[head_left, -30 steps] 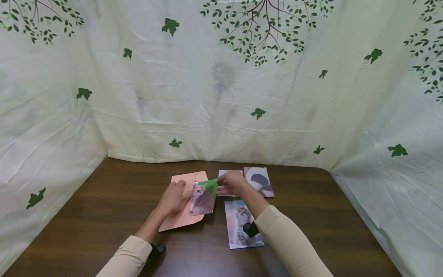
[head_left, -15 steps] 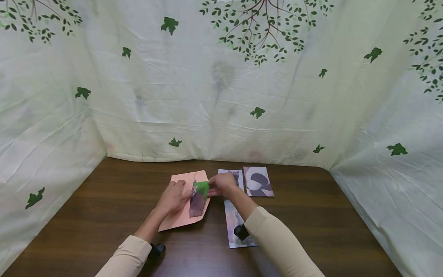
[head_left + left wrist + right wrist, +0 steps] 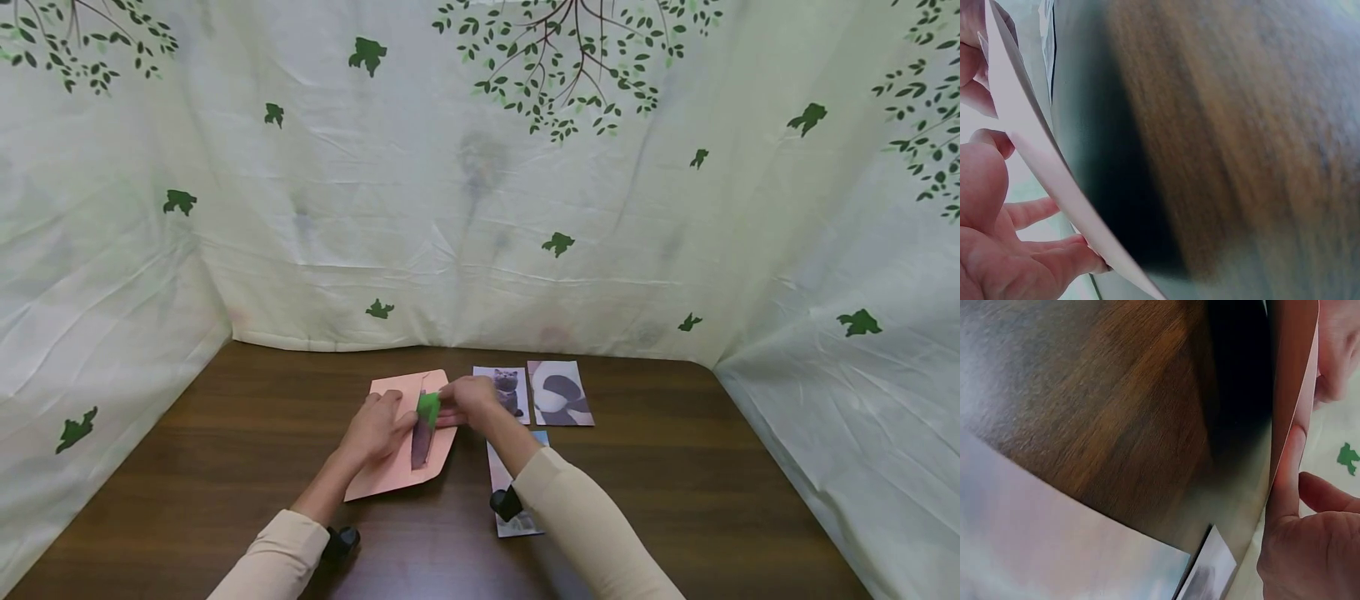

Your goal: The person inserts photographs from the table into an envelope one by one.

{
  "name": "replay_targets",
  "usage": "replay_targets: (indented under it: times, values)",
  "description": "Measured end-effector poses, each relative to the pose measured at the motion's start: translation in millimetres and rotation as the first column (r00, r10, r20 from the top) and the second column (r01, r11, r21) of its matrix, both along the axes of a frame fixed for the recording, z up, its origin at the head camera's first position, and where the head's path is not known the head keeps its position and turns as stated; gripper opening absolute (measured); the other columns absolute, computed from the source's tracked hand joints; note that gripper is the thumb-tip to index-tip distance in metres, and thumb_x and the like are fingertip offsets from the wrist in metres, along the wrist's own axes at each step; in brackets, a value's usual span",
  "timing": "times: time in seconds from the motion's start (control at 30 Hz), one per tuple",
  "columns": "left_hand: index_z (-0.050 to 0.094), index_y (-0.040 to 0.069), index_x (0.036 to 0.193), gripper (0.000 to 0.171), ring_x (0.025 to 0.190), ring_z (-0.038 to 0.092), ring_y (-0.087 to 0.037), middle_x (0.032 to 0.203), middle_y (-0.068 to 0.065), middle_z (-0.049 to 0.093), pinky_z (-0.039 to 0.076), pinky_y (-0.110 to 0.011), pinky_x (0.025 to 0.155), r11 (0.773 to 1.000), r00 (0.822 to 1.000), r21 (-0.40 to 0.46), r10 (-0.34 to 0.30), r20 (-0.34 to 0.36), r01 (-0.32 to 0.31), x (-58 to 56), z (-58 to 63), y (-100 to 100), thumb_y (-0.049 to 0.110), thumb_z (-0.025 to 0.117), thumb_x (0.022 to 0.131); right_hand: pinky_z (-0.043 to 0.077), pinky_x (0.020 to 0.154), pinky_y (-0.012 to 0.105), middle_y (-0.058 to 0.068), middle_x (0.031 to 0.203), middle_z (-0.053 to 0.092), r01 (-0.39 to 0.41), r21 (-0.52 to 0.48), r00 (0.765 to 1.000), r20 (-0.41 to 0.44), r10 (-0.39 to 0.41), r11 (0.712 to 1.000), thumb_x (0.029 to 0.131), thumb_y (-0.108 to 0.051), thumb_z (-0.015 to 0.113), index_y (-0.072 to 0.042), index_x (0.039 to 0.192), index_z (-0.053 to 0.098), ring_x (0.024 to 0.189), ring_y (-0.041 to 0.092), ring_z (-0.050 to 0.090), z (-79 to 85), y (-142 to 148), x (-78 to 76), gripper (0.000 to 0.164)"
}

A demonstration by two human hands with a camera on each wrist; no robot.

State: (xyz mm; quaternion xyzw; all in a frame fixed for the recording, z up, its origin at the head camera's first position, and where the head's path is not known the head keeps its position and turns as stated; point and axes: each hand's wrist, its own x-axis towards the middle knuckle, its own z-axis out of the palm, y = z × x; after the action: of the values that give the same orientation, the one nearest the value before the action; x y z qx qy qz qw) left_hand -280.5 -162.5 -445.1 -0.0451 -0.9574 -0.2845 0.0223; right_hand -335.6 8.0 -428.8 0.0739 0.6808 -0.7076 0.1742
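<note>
A pink paper envelope [image 3: 380, 477] lies on the table with its flap side to the right. My left hand [image 3: 375, 429] rests on it, fingers spread over the paper and thumb beside the opening. A photo card [image 3: 422, 446] with a green corner is partly inside the envelope; only a strip of it shows. My right hand [image 3: 472, 400] pinches the card at its green edge. In the right wrist view, fingers of the right hand [image 3: 1310, 550] lie against the envelope's pink paper [image 3: 1291, 381]. The left wrist view shows the left hand [image 3: 1016, 250] touching the envelope [image 3: 1054, 162].
Right of the envelope lie a grey cat card [image 3: 507, 385] and a card with a dark rounded shape [image 3: 558, 396]. A larger pale kitten card [image 3: 501, 475] lies nearer, partly under the right forearm. A white leaf-print cloth [image 3: 480, 275] stands behind the table [image 3: 675, 483].
My right hand has moved left, sliding the photo card further into the envelope, so less of it shows. The grey cat card is more uncovered. My left hand has stayed in place.
</note>
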Motion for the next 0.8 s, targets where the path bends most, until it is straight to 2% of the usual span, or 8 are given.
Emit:
replay_targets:
  times: [0.23,0.37,0.53,0.8]
  values:
    - [0.052,-0.01,0.136,0.054,0.121,0.056,-0.046,0.129,-0.033,0.057,0.046,-0.056,0.102,1.0,1.0,-0.006,0.004,-0.007,-0.004,-1.7,-2.4,0,0.025,0.055,0.095,0.062,0.066,0.043,0.024,0.087,0.075,0.016,-0.052,0.999,0.047,-0.013,0.999,0.089,0.004,0.062,0.012,0.106,0.069,0.077,0.034,0.077,-5.8,-7,-6.6,0.02]
    - [0.052,-0.01,0.136,0.055,0.122,0.055,-0.046,0.13,-0.033,0.057,0.046,-0.056,0.102,1.0,1.0,-0.004,0.006,-0.001,-0.006,-1.8,-1.9,0,0.026,0.055,0.095,0.062,0.065,0.041,0.022,0.086,0.076,0.037,-0.049,0.998,0.061,-0.034,0.998,0.089,0.003,0.063,0.013,0.101,0.07,0.079,0.035,0.077,-9.0,-9,-8.5,0.017]
    - [0.052,-0.01,0.136,0.054,0.121,0.056,-0.046,0.129,-0.033,0.057,0.046,-0.056,0.102,1.0,1.0,-0.008,0.006,0.002,-0.006,-1.2,-0.6,0,0.026,0.055,0.096,0.062,0.066,0.043,0.024,0.088,0.076,0.035,-0.058,0.998,0.052,-0.032,0.998,0.088,0.005,0.062,0.013,0.102,0.07,0.079,0.035,0.077,-11.5,-12,-7.8,0.019]
    - [0.051,-0.01,0.138,0.055,0.122,0.054,-0.045,0.131,-0.032,0.056,0.045,-0.056,0.104,1.0,1.0,-0.003,-0.001,0.011,0.001,-3.5,-2.0,1,0.028,0.055,0.098,0.062,0.067,0.044,0.021,0.082,0.075,0.03,-0.074,0.998,0.06,-0.026,0.997,0.088,0.005,0.065,0.011,0.101,0.071,0.075,0.034,0.077,-9.8,-16,-5.4,0.016]
